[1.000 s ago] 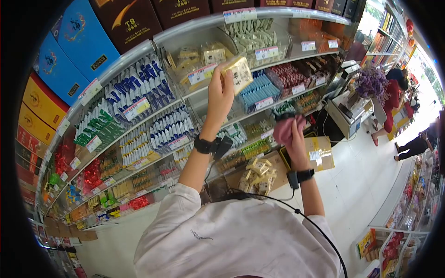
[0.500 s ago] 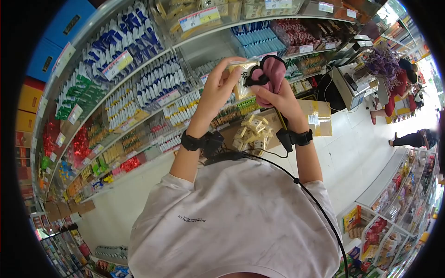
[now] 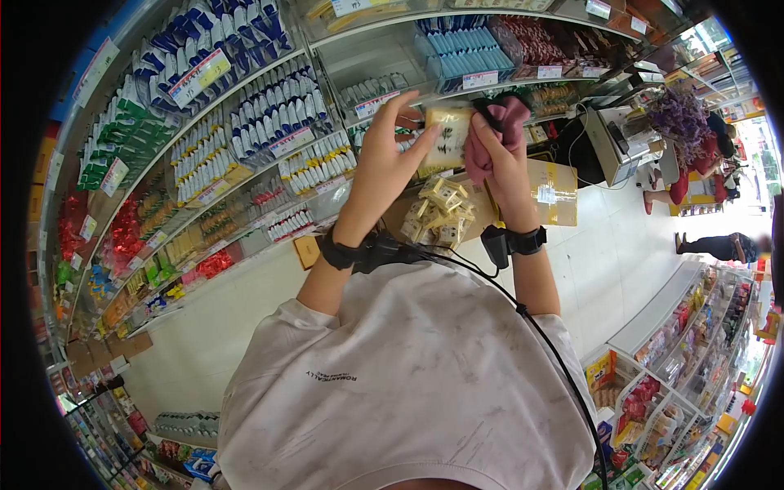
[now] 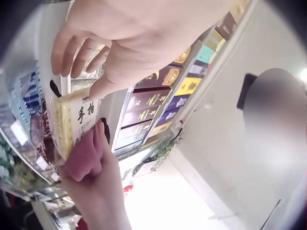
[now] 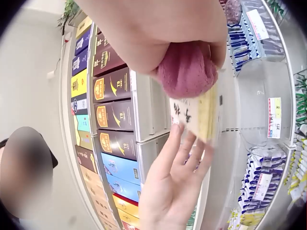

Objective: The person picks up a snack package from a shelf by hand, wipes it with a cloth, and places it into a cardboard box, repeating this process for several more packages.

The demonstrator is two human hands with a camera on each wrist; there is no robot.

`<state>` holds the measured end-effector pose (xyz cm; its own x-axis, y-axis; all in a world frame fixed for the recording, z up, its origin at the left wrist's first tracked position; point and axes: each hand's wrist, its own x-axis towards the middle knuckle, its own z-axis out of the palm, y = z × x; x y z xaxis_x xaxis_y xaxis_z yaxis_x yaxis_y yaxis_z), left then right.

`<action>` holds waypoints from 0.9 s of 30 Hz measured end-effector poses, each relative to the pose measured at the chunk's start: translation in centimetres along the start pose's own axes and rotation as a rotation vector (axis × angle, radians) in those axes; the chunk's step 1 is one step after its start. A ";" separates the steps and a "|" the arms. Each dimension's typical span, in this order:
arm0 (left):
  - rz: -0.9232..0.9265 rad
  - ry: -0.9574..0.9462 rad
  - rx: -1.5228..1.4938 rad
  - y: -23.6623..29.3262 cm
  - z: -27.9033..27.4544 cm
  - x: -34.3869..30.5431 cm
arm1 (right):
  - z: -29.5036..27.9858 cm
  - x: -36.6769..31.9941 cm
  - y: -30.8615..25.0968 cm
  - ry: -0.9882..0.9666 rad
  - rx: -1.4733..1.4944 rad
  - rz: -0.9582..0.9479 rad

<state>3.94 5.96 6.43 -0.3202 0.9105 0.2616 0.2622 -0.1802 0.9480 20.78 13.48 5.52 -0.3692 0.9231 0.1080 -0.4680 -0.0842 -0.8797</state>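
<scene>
A clear-wrapped, pale yellow packet with black characters [image 3: 447, 143] is held up before the shelves. My right hand [image 3: 511, 181] grips a bunched pink cloth with a dark edge [image 3: 513, 122] and holds it against the packet's right side, thumb across the front. From the other side, my left hand [image 3: 384, 159] has its thumb tip at the packet's near corner, with the fingers spread loosely apart. In the left wrist view, the packet [image 4: 76, 117] shows its printed face. The cloth [image 5: 187, 72] hides part of the packet in the right wrist view.
Below the hands lies a pile of similar yellow packets [image 3: 441, 214], with a taped cardboard box [image 3: 555, 194] beside it. Curved shelves hold blue-and-white sachets [image 3: 278, 114] and light blue packs [image 3: 465, 49]. People [image 3: 723, 247] are at the far right. A cable [image 3: 478, 282] runs over the shirt.
The packet came down from the upper shelf to chest height, and the right hand brought the pink cloth against it. The left hand's fingers have loosened from the packet.
</scene>
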 end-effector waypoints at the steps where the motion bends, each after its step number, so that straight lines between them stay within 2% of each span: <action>1: 0.106 0.039 0.185 -0.7 -0.3 -0.2 | 0.3 0.1 0.1 0.031 -0.034 -0.053; 4: 0.116 -0.037 -0.040 0.2 0.5 -1.5 | 1.3 -0.1 0.3 0.103 -0.182 -0.170; 5: 0.160 -0.017 -0.008 -0.5 0.9 -1.7 | 1.9 -0.4 0.6 0.118 -0.257 -0.207; 6: 0.128 -0.011 -0.032 -0.6 1.0 -1.9 | 2.3 -0.8 0.7 0.130 -0.331 -0.243; 7: 0.098 -0.005 -0.054 -0.6 0.9 -1.9 | 2.0 -1.3 0.9 0.046 -0.361 -0.219; 11: -0.011 -0.011 -0.156 -0.2 0.4 -1.7 | 2.9 -2.4 1.0 -0.127 -0.667 -0.362; 15: -0.138 -0.116 -0.215 0.2 0.3 -1.7 | 2.9 -2.5 0.3 -0.119 -0.584 -0.027; 18: -0.154 -0.133 -0.289 0.2 0.6 -1.8 | 2.3 -2.2 0.3 -0.099 -0.429 0.071; 21: -0.056 -0.070 -0.172 0.6 1.2 -2.0 | 2.8 -1.9 0.6 -0.069 -0.341 -0.004; 24: 0.068 -0.071 -0.009 -1.1 1.0 -1.4 | 1.1 -0.7 1.2 -0.108 -0.369 0.000; 25: -0.062 -0.095 -0.233 -1.0 0.8 -1.3 | 1.4 -0.8 -0.2 -0.026 -0.474 0.075; 26: -0.111 -0.100 -0.326 -0.7 0.6 -1.1 | 1.1 -0.3 0.5 -0.036 -0.407 -0.106; 27: -0.162 -0.105 -0.419 -0.2 0.4 -1.2 | 1.0 0.0 0.3 0.007 -0.391 -0.153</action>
<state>4.63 5.06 5.89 -0.2274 0.9681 0.1052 -0.1813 -0.1482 0.9722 19.78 13.10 5.73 -0.3128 0.9165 0.2494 -0.1762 0.2020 -0.9634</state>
